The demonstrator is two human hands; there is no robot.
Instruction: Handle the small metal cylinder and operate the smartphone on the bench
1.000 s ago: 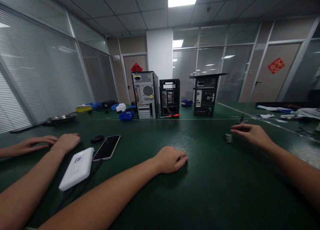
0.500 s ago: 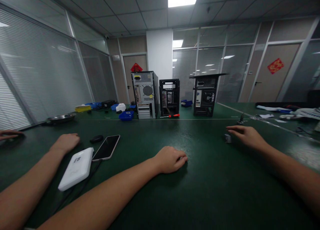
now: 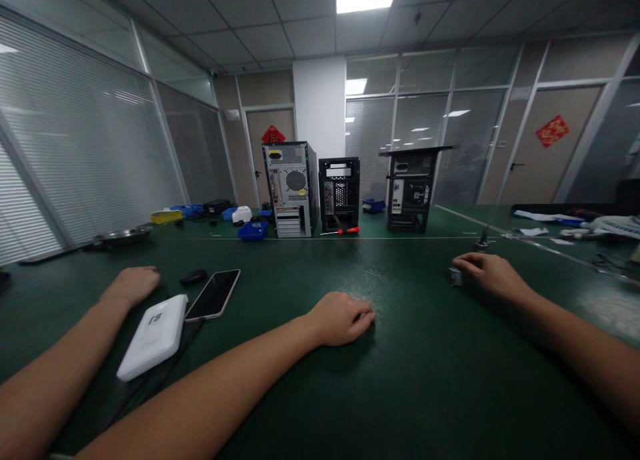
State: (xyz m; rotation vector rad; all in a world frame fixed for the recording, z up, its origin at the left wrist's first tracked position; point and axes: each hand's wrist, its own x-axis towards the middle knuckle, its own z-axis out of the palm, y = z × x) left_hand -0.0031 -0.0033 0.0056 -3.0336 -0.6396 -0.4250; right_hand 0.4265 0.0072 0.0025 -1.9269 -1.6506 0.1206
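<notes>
Green tabletop spreads beneath two of the wearer's own hands. Near its middle lies the left hand, fingers curled down; whether anything sits inside them cannot be told. Taking that hand as the clock's centre, a small metal cylinder stands around two o'clock. At its top edge are the right hand's fingertips, drawn close together; I cannot tell whether they grip it. Just beyond that hand stands a thin-tipped metal piece.

At twelve o'clock, a red-handled screwdriver lies in front of a small black computer case. Towards eleven is a taller grey case, with a blue tray just beside it; towards one, another black case carries a dark panel on top. Out at nine are a phone and a white power bank, with a co-worker's hand near them, resting on the tabletop.
</notes>
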